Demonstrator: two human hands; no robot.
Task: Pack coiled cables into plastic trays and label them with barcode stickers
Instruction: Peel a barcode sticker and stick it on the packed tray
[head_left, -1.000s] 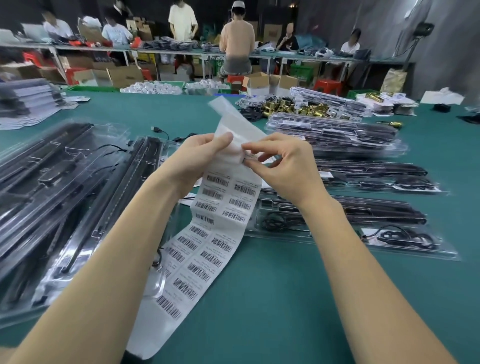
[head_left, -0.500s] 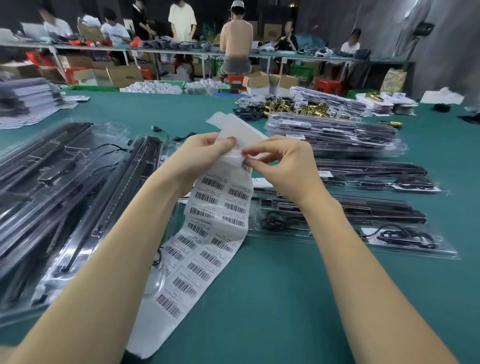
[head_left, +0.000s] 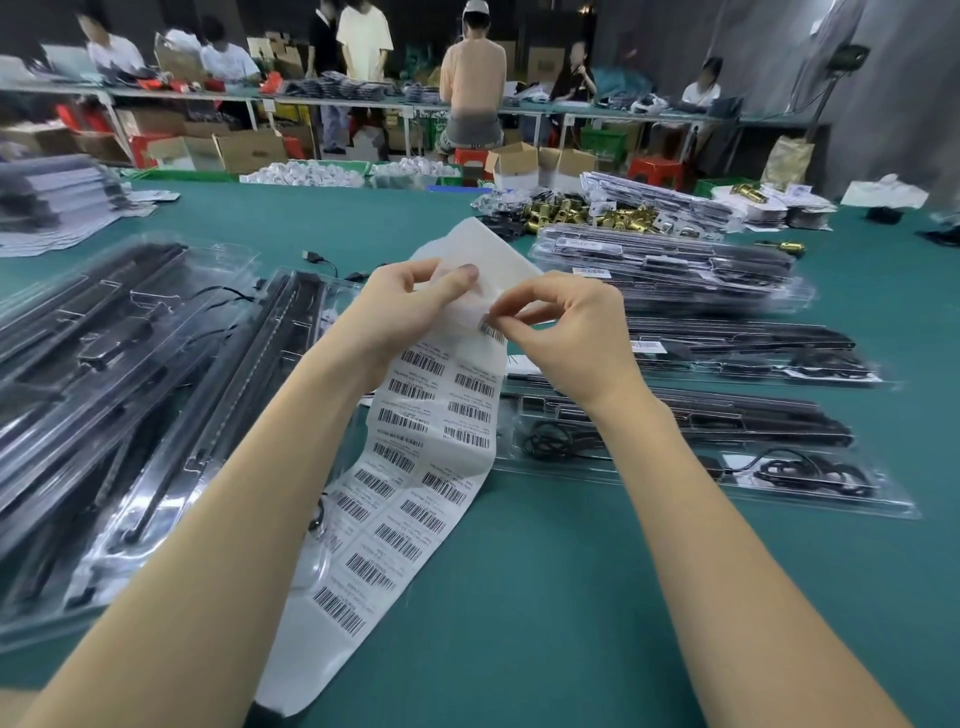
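Note:
A long white sheet of barcode stickers (head_left: 410, 467) hangs from my hands down onto the green table. My left hand (head_left: 410, 306) grips the sheet near its top, thumb in front. My right hand (head_left: 566, 332) pinches one barcode sticker (head_left: 491, 330) between thumb and forefinger, lifted partly off the backing. To the right lie clear plastic trays (head_left: 810, 483) with coiled black cables (head_left: 558, 441) inside. One tray further back carries a barcode label (head_left: 647, 345).
Large clear trays (head_left: 130, 395) with long black parts fill the left side. A stack of packed trays (head_left: 670, 265) and brass fittings (head_left: 571, 213) sit behind. A loose USB cable (head_left: 317, 258) lies on the table. People work at benches in the background.
The sticker sheet has shifted upward through my left hand. My right hand has peeled one sticker partly away from the backing, so its barcode now shows at my fingertips.

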